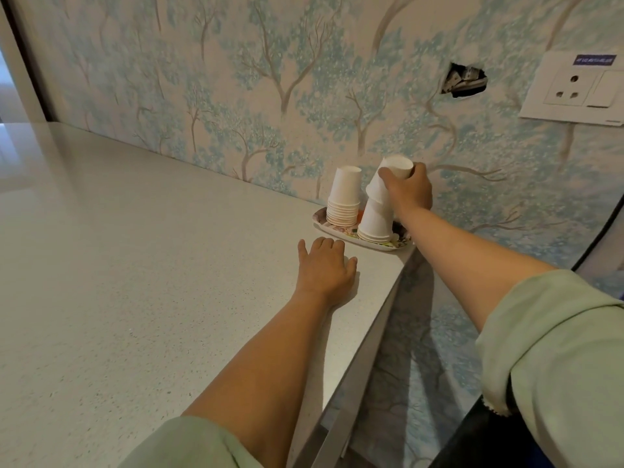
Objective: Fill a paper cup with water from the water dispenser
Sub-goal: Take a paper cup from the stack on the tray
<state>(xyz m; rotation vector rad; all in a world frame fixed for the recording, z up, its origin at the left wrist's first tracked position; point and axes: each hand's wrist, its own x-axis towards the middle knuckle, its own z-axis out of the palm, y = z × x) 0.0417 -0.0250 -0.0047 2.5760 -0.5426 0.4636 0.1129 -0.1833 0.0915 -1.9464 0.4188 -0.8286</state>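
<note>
Head view: right hand [410, 190] grips tilted paper cup [396, 168].

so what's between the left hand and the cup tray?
Nothing: in the head view only bare counter separates the left hand, flat on the counter, from the near rim of the tray.

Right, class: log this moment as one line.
stage: taking cup | right hand: gripping top cup, stack tilted | left hand: flat on counter | dispenser: unseen

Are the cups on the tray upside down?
Yes. Both stacks of paper cups on the tray stand rims down, flat bottoms up. The right hand tilts the top ones.
</note>
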